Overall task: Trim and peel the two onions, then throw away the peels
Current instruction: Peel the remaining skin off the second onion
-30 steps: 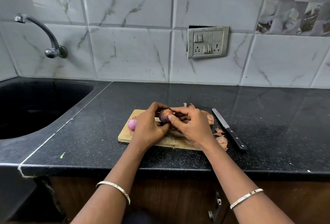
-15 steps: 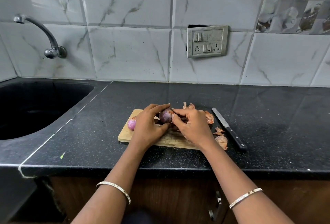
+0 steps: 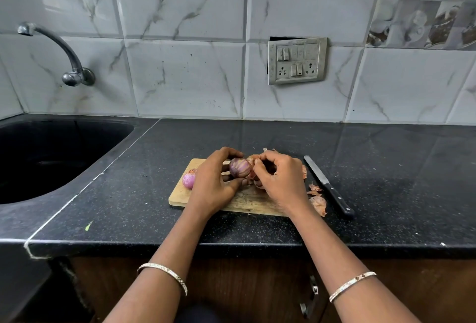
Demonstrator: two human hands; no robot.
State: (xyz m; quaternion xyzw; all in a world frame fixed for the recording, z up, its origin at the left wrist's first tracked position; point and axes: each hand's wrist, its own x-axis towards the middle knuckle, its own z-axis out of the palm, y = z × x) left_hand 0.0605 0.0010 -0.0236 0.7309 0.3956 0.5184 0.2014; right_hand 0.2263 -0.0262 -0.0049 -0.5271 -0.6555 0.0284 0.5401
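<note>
Onion [image 3: 239, 167] at frame centre — left hand [image 3: 213, 183] gripping it, right hand [image 3: 279, 181] pinching its skin [image 3: 251, 160] — is probably risking slipping free under a hard tug.

The wall [image 3: 185, 77] is clad in glossy white tiles with grey marble veins; patterned brown-and-grey tiles [image 3: 425, 3] fill its top right corner. A grey switch plate [image 3: 297, 61] with sockets sits on the wall, a dark gap showing above its upper left edge. A curved metal tap [image 3: 64, 49] juts from the wall over a black sink [image 3: 51, 155] on the left. The bench [image 3: 386, 168] is speckled black stone, crossed by a pale seam [image 3: 77, 193] beside the sink. Below is a dark wood cabinet [image 3: 257, 284] with a metal handle [image 3: 313, 297].
</note>
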